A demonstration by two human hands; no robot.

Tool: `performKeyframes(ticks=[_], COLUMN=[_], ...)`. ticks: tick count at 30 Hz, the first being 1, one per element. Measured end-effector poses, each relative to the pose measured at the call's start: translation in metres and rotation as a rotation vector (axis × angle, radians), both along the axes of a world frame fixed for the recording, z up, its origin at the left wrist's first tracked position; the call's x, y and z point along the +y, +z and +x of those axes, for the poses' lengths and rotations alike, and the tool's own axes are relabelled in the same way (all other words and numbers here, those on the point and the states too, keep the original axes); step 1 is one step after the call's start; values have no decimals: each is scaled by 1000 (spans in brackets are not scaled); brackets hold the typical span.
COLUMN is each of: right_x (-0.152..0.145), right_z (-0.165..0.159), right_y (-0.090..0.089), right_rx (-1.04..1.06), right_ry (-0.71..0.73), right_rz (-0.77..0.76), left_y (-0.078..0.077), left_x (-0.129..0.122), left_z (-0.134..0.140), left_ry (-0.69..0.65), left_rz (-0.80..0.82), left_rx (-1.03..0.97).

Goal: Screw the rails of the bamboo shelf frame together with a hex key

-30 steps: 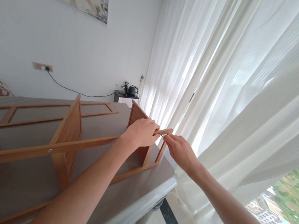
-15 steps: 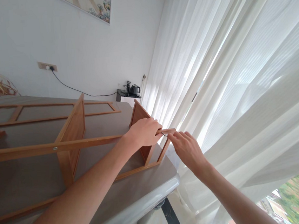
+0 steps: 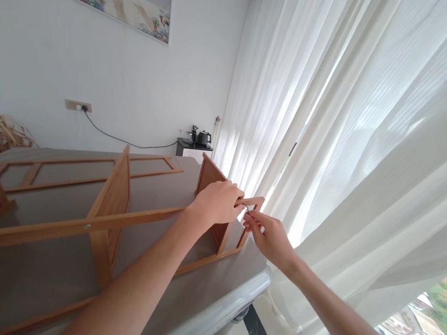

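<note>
A wooden shelf frame (image 3: 141, 217) lies on its side across a grey-covered table, with upright shelf boards (image 3: 110, 197) between its rails. My left hand (image 3: 217, 202) is closed around the upper rail near its right end, by the end board (image 3: 210, 174). Just beyond it, my right hand (image 3: 268, 237) pinches a thin, dark bent hex key (image 3: 246, 207) between thumb and fingertips. The key's other end meets the rail beside my left fingers; its tip is hidden there.
The grey table (image 3: 234, 279) has a rounded front corner below the frame. White curtains (image 3: 324, 142) hang close on the right. A flat wooden ladder-like frame (image 3: 70, 183) lies behind. An electric kettle (image 3: 204, 138) stands on a small black stand at the back.
My right hand has swung lower and slightly left, turning the hex key from pointing right to pointing down. My left hand keeps its grip on the rail. The view has shifted slightly.
</note>
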State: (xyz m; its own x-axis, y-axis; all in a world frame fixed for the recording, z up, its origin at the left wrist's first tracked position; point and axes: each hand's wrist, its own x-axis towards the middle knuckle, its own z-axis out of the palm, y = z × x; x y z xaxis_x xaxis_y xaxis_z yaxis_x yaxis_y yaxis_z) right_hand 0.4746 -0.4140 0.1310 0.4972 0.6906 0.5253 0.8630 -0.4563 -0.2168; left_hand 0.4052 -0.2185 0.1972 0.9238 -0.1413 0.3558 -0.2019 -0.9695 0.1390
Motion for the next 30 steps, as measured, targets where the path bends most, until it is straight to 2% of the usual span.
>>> performKeyframes(ticks=[8, 16, 25, 30], right_x=[-6, -3, -12, -13], right_z=[1, 6, 12, 13], right_y=[-1, 1, 20, 23], right_rx=[-118, -254, -528, -618], right_ry=[-48, -83, -93, -88], right_rz=[-33, -129, -273, -333], left_y=[0, 0, 0, 1], left_x=[1, 0, 1, 1], left_z=[1, 1, 0, 0], left_ry=[-8, 0, -11, -2], left_rz=[-36, -49, -28, -37], left_rx=[-9, 6, -11, 14])
